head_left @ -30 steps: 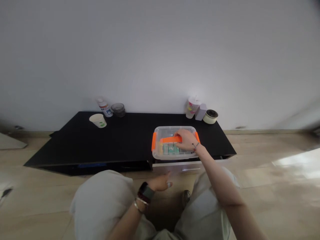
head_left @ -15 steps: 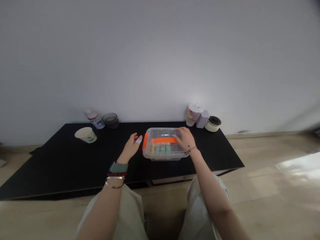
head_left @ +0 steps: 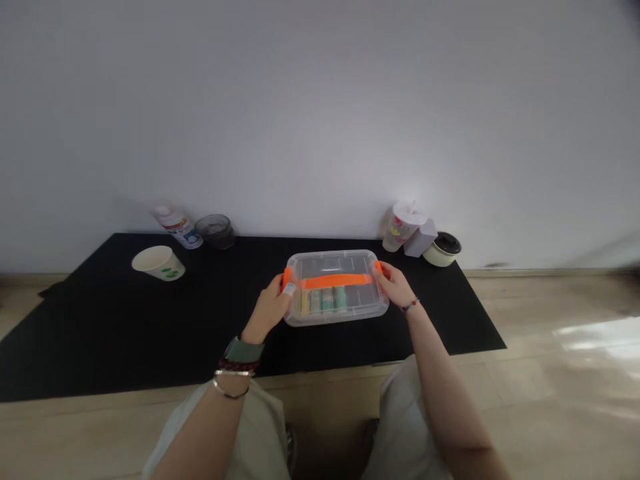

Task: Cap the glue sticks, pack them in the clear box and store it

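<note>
Two hands: left hand [head_left: 270, 308], right hand [head_left: 395, 283], both gripping one clear plastic box [head_left: 335, 315]. Two orange latches [head_left: 287, 277], one per hand; one orange strip [head_left: 337, 281] between. Inside, about four small items [head_left: 327, 300]. Left of grip: one paper cup [head_left: 159, 263], one bottle [head_left: 177, 228], one dark jar [head_left: 215, 231]. Right of grip: one lidded cup [head_left: 403, 225], one white carton [head_left: 421, 238], one round cream container [head_left: 442, 251].

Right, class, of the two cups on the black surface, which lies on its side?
The white paper cup with green spots, left of the clear plastic box, lies on its side; the lidded plastic cup on the right stands upright.
</note>
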The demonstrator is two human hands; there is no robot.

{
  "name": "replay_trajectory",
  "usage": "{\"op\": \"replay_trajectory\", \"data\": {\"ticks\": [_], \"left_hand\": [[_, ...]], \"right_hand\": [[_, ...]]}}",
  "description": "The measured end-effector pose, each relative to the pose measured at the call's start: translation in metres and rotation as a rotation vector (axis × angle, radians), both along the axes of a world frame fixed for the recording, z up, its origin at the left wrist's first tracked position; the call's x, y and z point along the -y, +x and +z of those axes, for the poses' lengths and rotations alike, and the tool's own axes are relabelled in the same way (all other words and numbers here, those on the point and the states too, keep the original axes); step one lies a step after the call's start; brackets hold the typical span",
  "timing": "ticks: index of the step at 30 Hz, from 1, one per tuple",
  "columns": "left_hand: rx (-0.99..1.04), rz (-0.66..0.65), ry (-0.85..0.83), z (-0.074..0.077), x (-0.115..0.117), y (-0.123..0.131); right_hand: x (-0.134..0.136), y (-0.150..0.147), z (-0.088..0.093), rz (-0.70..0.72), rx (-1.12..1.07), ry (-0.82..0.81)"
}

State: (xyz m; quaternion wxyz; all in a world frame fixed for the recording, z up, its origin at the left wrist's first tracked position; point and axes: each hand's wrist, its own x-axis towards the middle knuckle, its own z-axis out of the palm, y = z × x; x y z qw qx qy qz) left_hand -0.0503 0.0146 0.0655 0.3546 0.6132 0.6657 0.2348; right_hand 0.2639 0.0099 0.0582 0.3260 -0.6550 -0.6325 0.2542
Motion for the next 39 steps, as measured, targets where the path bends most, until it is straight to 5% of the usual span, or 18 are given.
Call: {"op": "replay_trajectory", "data": {"ticks": [9,12,15,19,29,32,39], "left_hand": [[-0.086,0.028,-0.035,0.011,0.0,0.002],[-0.071,0.052,-0.02,0.008,0.0,0.001],[-0.111,0.026,-0.001,0.007,-0.001,0.001],[-0.278,-0.014,-0.002,0.014,-0.002,0.003],[-0.463,-0.112,-0.042,0.027,-0.004,0.004],[-0.311,-0.096,-0.031,0.013,-0.01,-0.005],[0.388,-0.055,-0.063,-0.029,-0.02,-0.018]], "right_hand": [[-0.014,-0.002,-0.007,-0.157,-0.088,-0.103],[-0.013,-0.007,-0.001,-0.241,-0.082,0.083],[-0.001,-0.023,0.013,-0.079,0.011,0.282],[0.015,-0.047,0.022,0.305,0.283,0.291],[0.012,-0.05,0.019,0.326,0.522,0.191],[0.008,-0.052,0.019,0.337,0.517,0.186],[-0.003,-0.06,0.022,0.273,0.495,0.186]]}}
